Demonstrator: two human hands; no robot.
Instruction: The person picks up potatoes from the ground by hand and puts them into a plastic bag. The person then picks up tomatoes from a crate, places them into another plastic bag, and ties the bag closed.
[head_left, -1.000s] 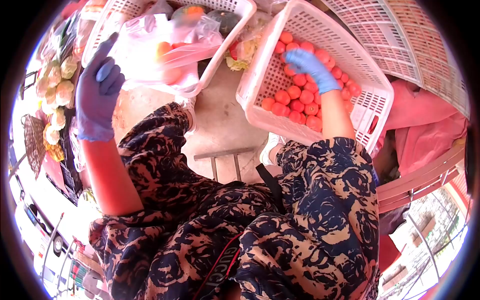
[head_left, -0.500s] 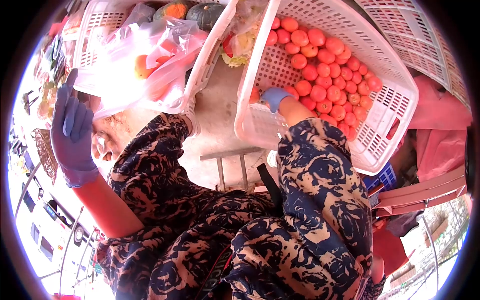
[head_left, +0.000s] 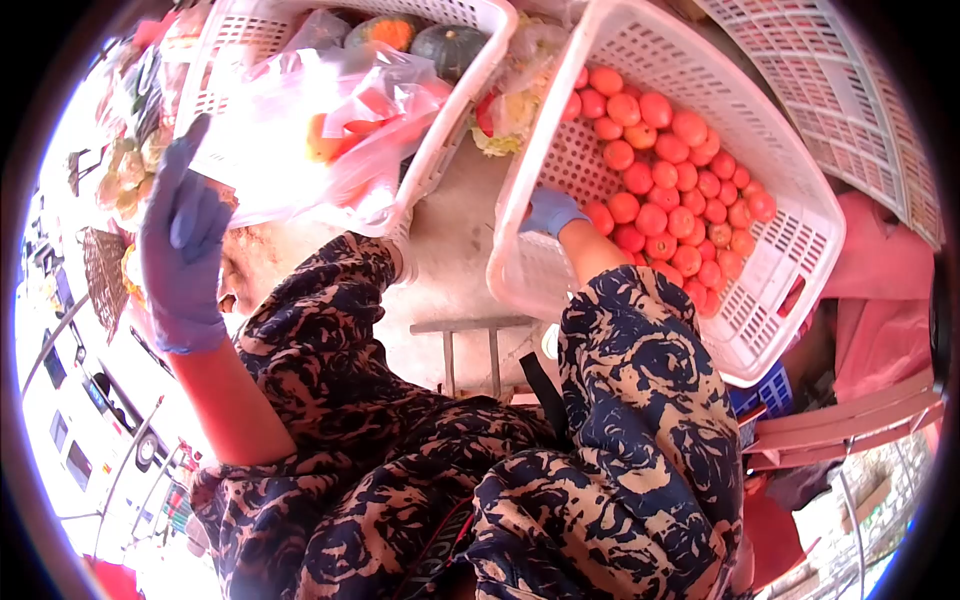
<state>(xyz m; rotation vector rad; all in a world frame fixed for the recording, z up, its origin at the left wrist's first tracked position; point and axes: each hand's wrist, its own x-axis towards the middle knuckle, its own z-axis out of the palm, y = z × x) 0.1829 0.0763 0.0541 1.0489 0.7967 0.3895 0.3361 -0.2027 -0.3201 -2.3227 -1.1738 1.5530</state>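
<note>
My left hand (head_left: 188, 240), in a blue glove, is raised at the left. Its index finger points up and the other fingers are curled at the edge of a clear plastic bag (head_left: 270, 130). Inside the bag, reddish tomatoes (head_left: 345, 138) show through the glare. My right hand (head_left: 556, 212), also blue-gloved, reaches into the near left corner of a white crate (head_left: 800, 250). Its fingers are curled around a tomato, mostly hidden by the glove. Many loose tomatoes (head_left: 665, 195) lie in the crate's middle and right.
The bag rests on another white crate (head_left: 440, 150) holding pumpkins (head_left: 448, 50). Wrapped leafy vegetables (head_left: 510, 110) lie between the crates. A stacked crate (head_left: 840, 90) stands at far right, near a pink cloth (head_left: 885, 290). A metal frame (head_left: 470, 350) is on the floor between my legs.
The view has shifted, so both crates appear further right and lower. The tomato beside my right fingertips is now covered by that hand. My left hand keeps its pose beside the bag.
</note>
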